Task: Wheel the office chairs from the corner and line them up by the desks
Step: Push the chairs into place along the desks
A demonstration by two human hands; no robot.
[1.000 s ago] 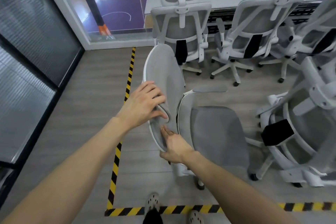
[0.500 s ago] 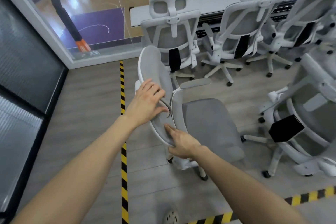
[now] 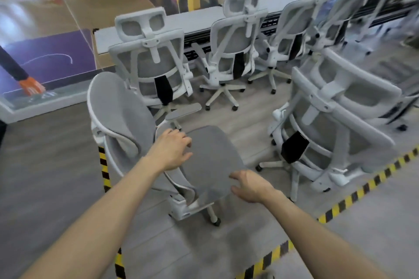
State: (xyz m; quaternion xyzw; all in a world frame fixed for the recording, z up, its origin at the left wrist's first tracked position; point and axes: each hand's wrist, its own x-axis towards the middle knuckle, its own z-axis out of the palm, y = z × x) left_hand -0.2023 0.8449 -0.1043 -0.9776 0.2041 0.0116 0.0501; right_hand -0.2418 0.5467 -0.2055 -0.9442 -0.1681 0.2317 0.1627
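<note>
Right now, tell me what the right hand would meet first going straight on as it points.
The nearest chair's grey seat. The right hand points at the seat's edge and looks just short of touching it, though depth is unclear.

Near chair (image 3: 210, 161) before chairs (image 3: 235, 56) along desk (image 3: 195, 19)

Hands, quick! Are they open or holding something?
Left hand: open, fingers spread over the chair seat, holding nothing.
Right hand: open, loosely curled by the seat's edge, holding nothing.
</note>
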